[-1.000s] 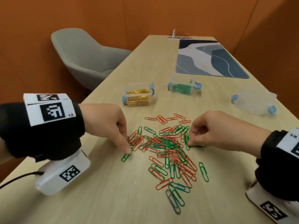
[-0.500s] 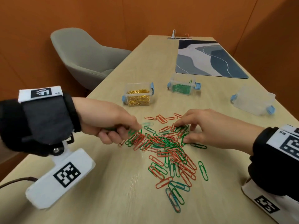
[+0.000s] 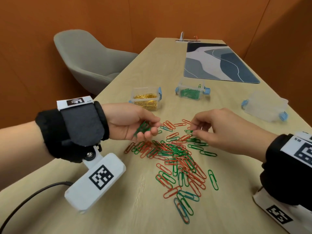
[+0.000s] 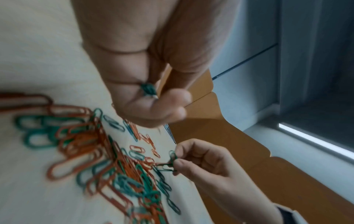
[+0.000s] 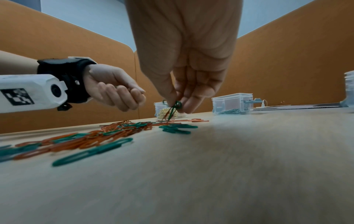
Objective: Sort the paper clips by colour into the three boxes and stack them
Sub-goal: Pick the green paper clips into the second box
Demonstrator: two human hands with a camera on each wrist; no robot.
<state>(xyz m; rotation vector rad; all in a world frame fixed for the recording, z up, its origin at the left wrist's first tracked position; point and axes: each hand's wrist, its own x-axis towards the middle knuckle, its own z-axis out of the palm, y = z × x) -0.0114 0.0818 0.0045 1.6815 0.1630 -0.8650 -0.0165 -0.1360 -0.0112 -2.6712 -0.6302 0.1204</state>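
A heap of red and green paper clips lies on the wooden table. My left hand is turned palm up just left of the heap and holds several green clips in curled fingers. My right hand pinches green clips at the heap's far right edge, lifting them off the table. Behind stand a clear box of gold clips, a clear box of green clips and a third clear box at the right whose contents I cannot make out.
A blue and grey patterned mat lies at the far end of the table. A grey chair stands left of the table. Orange walls enclose the space. A black cable trails from my left wrist camera.
My left hand has lifted from the table, turned palm up and now cups green clips. My right hand has moved slightly back and picked green clips from the heap's edge.
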